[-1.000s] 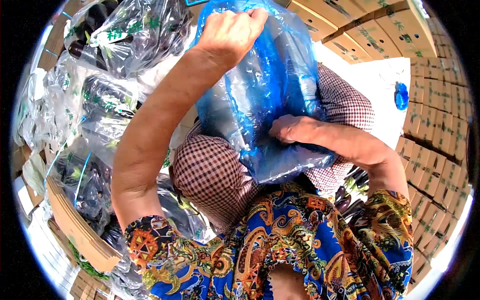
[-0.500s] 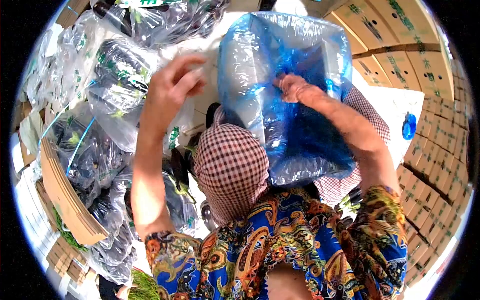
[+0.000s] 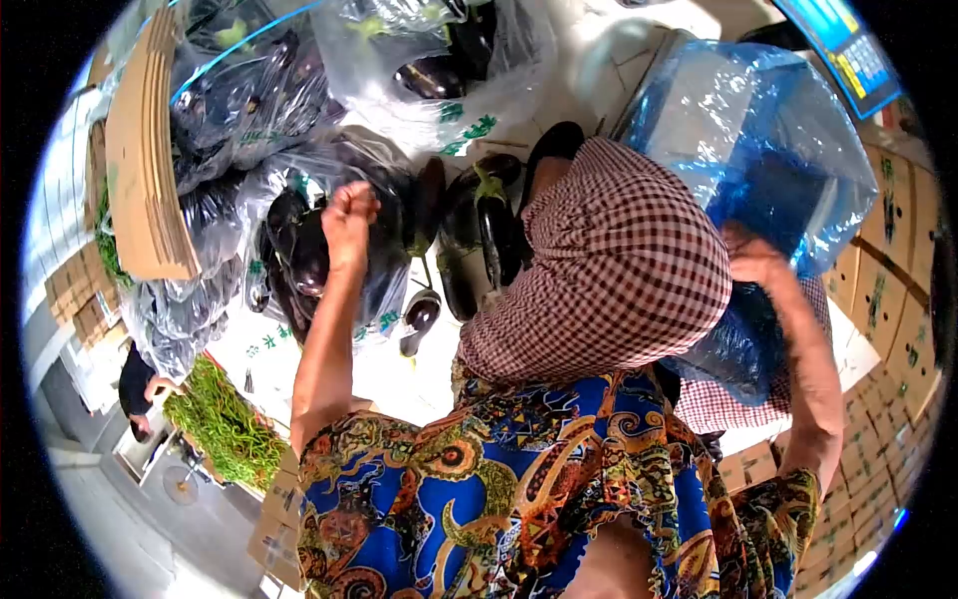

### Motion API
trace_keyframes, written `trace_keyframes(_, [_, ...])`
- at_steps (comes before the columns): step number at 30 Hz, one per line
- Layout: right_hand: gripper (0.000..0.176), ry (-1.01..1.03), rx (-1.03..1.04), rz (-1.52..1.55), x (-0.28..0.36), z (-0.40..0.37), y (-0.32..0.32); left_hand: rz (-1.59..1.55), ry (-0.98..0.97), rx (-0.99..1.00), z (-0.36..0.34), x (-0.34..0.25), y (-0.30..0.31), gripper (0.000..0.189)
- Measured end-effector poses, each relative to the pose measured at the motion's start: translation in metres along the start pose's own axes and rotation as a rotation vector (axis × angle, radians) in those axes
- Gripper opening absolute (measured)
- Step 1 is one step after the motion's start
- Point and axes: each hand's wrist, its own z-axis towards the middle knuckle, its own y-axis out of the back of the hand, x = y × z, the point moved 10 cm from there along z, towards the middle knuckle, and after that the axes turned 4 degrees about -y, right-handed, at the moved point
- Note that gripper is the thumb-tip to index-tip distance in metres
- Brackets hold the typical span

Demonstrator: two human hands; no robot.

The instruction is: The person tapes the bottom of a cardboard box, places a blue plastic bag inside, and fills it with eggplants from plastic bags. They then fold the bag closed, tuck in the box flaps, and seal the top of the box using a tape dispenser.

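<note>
My left hand (image 3: pixel 349 225) is over a heap of dark purple eggplants (image 3: pixel 294 245) in an opened clear plastic bag (image 3: pixel 384 165). Its fingers are curled in, and whatever they may hold is hidden. My right hand (image 3: pixel 758 258), slightly blurred, is at the near side of a blue plastic bag (image 3: pixel 699 105) lining a box, its fingers closed on the film. Part of the blue film hangs below that hand, beside my checked knee. Several loose eggplants (image 3: pixel 494 225) lie between my left hand and my knee, with a small one (image 3: pixel 422 311) nearer to me.
More bagged eggplants (image 3: pixel 439 75) lie ahead. Flattened cardboard (image 3: pixel 145 150) stands at the left, with green peppers (image 3: pixel 225 419) and another person (image 3: pixel 135 389) beyond. Stacked cartons (image 3: pixel 888 290) line the right. A blue device with keys (image 3: pixel 848 55) is at the top right.
My view has turned left, so the blue-lined box appears further right. My left hand has gone from beside the box to over the eggplant heap. My right hand is now at the bag's near side.
</note>
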Motion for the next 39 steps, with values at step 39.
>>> trace_keyframes(39, [0.027, -0.046, -0.479, -0.018, -0.001, 0.054, 0.027, 0.7, -1.06, -0.386, 0.209, -0.287, -0.101, 0.074])
